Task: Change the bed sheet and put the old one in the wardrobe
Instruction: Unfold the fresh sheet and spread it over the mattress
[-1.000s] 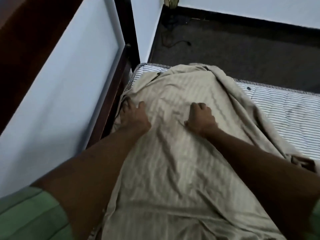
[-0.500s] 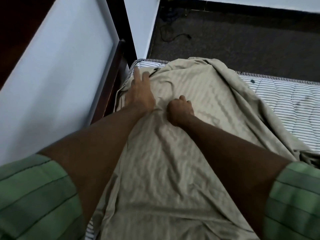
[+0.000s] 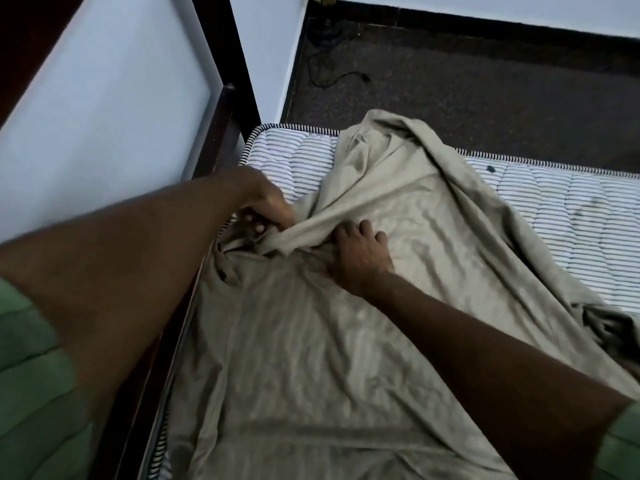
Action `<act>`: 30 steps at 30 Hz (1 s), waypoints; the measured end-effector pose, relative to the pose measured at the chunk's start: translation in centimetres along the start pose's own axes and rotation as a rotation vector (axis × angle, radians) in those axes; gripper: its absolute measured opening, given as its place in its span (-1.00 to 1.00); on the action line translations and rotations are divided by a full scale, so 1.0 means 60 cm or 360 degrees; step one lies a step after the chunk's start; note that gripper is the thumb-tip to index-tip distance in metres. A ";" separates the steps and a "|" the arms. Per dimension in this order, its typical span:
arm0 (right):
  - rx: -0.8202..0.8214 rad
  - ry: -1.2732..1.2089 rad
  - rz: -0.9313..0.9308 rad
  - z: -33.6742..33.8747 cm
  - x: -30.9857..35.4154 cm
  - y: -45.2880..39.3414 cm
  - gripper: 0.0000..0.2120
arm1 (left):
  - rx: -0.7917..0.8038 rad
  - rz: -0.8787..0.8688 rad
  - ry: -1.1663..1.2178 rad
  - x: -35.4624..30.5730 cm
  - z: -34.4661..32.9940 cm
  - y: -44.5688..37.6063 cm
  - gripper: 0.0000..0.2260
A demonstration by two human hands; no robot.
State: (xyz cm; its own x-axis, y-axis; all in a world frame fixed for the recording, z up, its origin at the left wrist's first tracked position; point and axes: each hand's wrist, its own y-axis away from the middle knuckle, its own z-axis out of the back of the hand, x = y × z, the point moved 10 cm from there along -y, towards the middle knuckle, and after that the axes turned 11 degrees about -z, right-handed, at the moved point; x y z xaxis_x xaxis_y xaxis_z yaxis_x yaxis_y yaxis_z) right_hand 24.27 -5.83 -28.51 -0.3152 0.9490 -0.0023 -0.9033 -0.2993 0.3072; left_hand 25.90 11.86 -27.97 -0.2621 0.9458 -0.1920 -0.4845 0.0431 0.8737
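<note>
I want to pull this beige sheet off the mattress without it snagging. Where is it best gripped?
Probably at the bunched fold by the left hand, near the wall-side edge of the sheet. The cloth is already gathered there, offering a thick handful. Come from above and draw it toward you, across the striped mattress; the right hand lies on the flat part.

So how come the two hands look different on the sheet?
The left hand has its fingers curled round a bunched fold of the beige sheet; the right hand lies on the cloth with fingers spread. The left hand is at the mattress edge by the bed frame; the right hand is nearer the middle. Both touch the same sheet.
</note>
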 end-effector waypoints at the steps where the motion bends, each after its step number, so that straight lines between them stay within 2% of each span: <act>1: 0.0034 0.0044 0.0084 -0.017 0.010 0.014 -0.61 | 0.0050 0.0072 -0.0259 0.008 0.000 0.003 -0.75; 2: 0.0102 0.0054 0.0132 -0.034 0.017 0.027 -0.70 | -0.0077 0.0092 -0.0500 0.013 0.016 -0.001 -0.73; 4: 0.0364 -0.0023 0.0155 -0.056 0.028 0.053 -0.73 | -0.0714 0.0084 -0.0740 -0.003 0.069 0.019 -0.65; 5: 0.0589 -0.0082 0.0181 -0.065 0.035 0.065 -0.71 | -0.1029 0.0031 -0.0762 -0.016 0.087 0.034 -0.60; 6: 0.0881 -0.0138 0.0199 -0.076 0.039 0.080 -0.70 | -0.1227 -0.0022 -0.0671 -0.024 0.093 0.043 -0.57; 7: 0.1206 -0.0179 0.0185 -0.092 0.038 0.098 -0.73 | -0.1291 -0.0065 -0.0445 -0.020 0.091 0.037 -0.54; 9: 0.1728 -0.0185 0.0074 -0.111 0.025 0.137 -0.78 | -0.1103 -0.0041 0.0049 -0.005 0.064 0.005 -0.39; 11: 0.1923 -0.0250 -0.0049 -0.117 0.008 0.147 -0.71 | -0.0837 -0.0049 0.0105 -0.016 0.028 -0.019 -0.32; 12: 0.1866 -0.0313 -0.0105 -0.116 0.000 0.133 -0.69 | -0.0720 -0.0078 0.0029 -0.028 0.014 -0.019 -0.40; 13: 0.1628 -0.0393 -0.0171 -0.107 -0.011 0.101 -0.69 | -0.0634 -0.0100 0.0005 -0.038 0.007 -0.016 -0.49; 14: 0.1190 -0.0480 -0.0236 -0.081 -0.028 0.055 -0.70 | -0.0602 -0.0102 0.0104 -0.040 0.006 -0.014 -0.59; 16: 0.0180 -0.0638 -0.0412 0.008 -0.074 -0.002 -0.68 | -0.0720 -0.0088 0.0680 -0.026 0.023 -0.008 -0.71; 17: -0.0086 -0.0675 -0.0430 0.034 -0.083 -0.008 -0.60 | -0.0897 -0.0076 0.1015 -0.007 0.043 -0.005 -0.73; 18: -0.0167 -0.0697 -0.0368 0.042 -0.078 -0.014 -0.47 | -0.1137 -0.0071 0.1282 0.012 0.069 -0.005 -0.68; 19: -0.0150 -0.0700 -0.0277 0.039 -0.068 -0.022 -0.32 | -0.1356 -0.0026 0.1369 0.034 0.094 -0.002 -0.62; 21: -0.0087 -0.0576 -0.0115 0.029 -0.052 -0.029 -0.15 | -0.1732 0.0155 0.1150 0.066 0.136 0.024 -0.54; 23: 0.0026 -0.0478 -0.0028 0.012 -0.047 -0.028 -0.14 | -0.2093 0.0228 0.0810 0.069 0.160 0.075 -0.47; 24: 0.0121 -0.0450 0.0011 0.002 -0.043 -0.024 -0.19 | -0.2168 0.0276 0.0640 0.061 0.158 0.097 -0.44; 26: 0.0267 -0.0385 0.0076 -0.014 -0.031 -0.012 -0.28 | -0.2090 0.0285 0.0233 0.036 0.131 0.105 -0.27; 28: 0.0263 -0.0404 0.0111 -0.014 -0.029 -0.010 -0.35 | -0.1927 0.0203 -0.0199 -0.004 0.100 0.102 -0.09; 30: 0.0201 -0.0484 0.0139 0.002 -0.040 -0.011 -0.43 | -0.1799 0.0112 -0.0562 -0.049 0.076 0.101 -0.14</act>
State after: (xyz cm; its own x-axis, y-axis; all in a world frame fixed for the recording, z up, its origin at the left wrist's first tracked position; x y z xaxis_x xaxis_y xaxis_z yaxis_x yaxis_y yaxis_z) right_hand 25.65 -7.90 -28.61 -0.2714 0.9121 0.3074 -0.8277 -0.3841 0.4090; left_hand 27.56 10.78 -20.09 -0.1588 0.9787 0.1298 -0.9870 -0.1539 -0.0468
